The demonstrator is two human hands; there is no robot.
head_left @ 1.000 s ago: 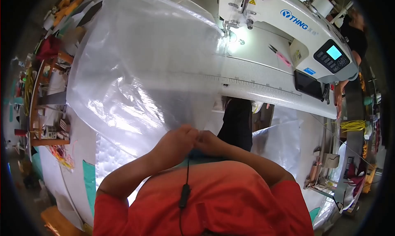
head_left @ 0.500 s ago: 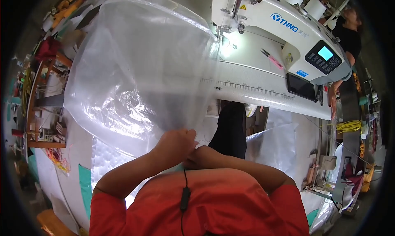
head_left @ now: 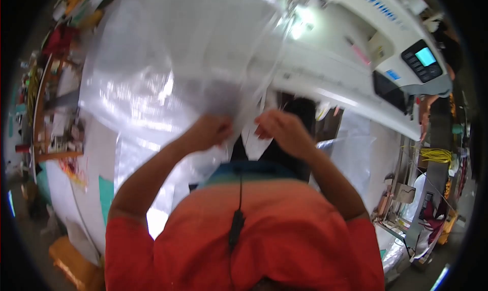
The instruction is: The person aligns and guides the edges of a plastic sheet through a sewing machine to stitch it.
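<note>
At far left stands a brown wooden rack with small items on it, a loose tangle of coloured threads just below its lower end. To its right, a large, clear, shiny plastic sheet spreads over the left part of a white counter and drops past the front edge towards the wearer's lap. The left hand is at the sheet's lower part, fingers curled inward; blur makes it impossible to tell whether they grip the plastic. A black cable with a small inline box runs down the red-and-orange shirt. The right hand is apart from the left, just beyond the counter's front edge, its fingers bent and close together beside the sheet's right edge; whether it holds anything cannot be told. Pink-handled snips lie on the counter under the arm of a white sewing machine. A dark flat rectangular device lies near the front right corner. Another person's hand shows by the counter's right end, above a yellow cord bundle.
</note>
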